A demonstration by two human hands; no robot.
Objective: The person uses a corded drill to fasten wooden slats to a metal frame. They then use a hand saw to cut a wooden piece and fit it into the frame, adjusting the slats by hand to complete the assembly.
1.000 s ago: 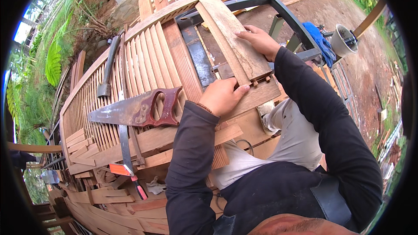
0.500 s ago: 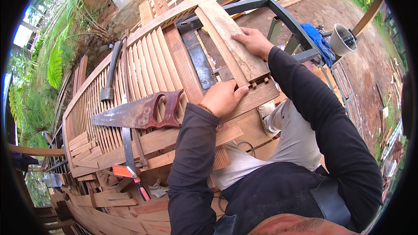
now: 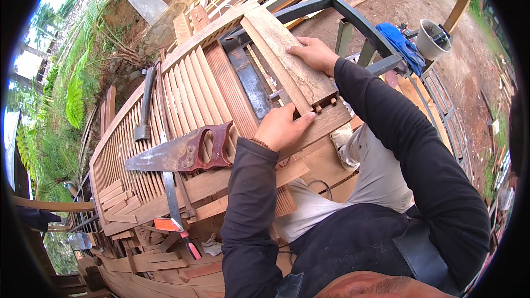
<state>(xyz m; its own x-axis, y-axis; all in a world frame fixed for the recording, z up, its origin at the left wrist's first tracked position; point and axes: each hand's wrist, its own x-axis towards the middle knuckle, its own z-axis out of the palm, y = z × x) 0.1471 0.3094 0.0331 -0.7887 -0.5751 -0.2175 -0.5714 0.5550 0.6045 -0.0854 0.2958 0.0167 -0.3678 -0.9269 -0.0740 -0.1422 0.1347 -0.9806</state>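
Observation:
A thick wooden board (image 3: pixel 292 60) with small tenons at its near end lies across the right end of a slatted wooden frame. My right hand (image 3: pixel 316 55) is closed over the board's right edge, thumb on its upper face. At the board's near left corner, my left hand (image 3: pixel 282 128) grips it, the thumb beside the tenons. Beneath that end runs the frame's near side rail (image 3: pixel 328 122). A handsaw (image 3: pixel 182 152) with a dark red handle rests on the slats (image 3: pixel 190 91) left of my left hand. Whether the tenons sit in the rail I cannot tell.
A hammer-like tool (image 3: pixel 146 105) lies on the slats, and a clamp (image 3: pixel 171 198) with orange parts crosses the near rail. Dark metal framing (image 3: pixel 353 19) stands beyond the board. At the right are a blue cloth (image 3: pixel 398 47) and a bucket (image 3: pixel 432 41). Scrap wood (image 3: pixel 149 259) covers the lower left.
The view has shifted a little, so the saw and slats appear farther right and lower. Both hands keep their hold on the board, with little visible movement against the frame.

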